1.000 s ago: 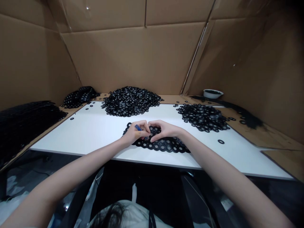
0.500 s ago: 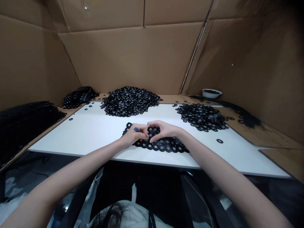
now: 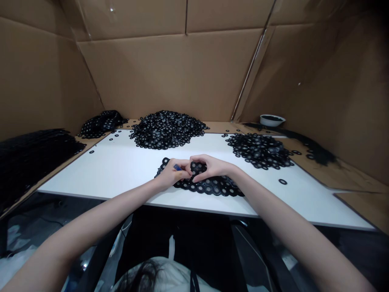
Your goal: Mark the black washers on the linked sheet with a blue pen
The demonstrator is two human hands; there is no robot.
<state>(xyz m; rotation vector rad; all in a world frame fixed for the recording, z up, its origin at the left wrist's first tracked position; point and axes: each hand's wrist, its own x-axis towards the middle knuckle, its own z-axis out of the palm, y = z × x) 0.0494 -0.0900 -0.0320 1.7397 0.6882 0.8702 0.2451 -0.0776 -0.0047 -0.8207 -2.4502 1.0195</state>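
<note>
A sheet of linked black rings (image 3: pixel 209 187) lies on the white board, under and between both hands. My left hand (image 3: pixel 172 175) is closed round a small blue-handled tool (image 3: pixel 177 167); its working end is hidden by the fingers. Just to the right, my right hand (image 3: pixel 211 168) curves its thumb and fingers round a raised part of the sheet and grips it. The fingertips of both hands meet at this spot. What exactly lies between them is too small to make out.
A large heap of black rings (image 3: pixel 167 129) sits at the back, a smaller ring heap (image 3: pixel 259 150) at the right. One loose ring (image 3: pixel 282 181) lies near it. Black strips (image 3: pixel 39 158) are piled left. A white bowl (image 3: pixel 272 120) stands back right, before cardboard walls (image 3: pixel 167 77).
The view has shifted very slightly. The blue-handled tool has turned a little in my left hand, while both hands stay at the same place on the sheet.
</note>
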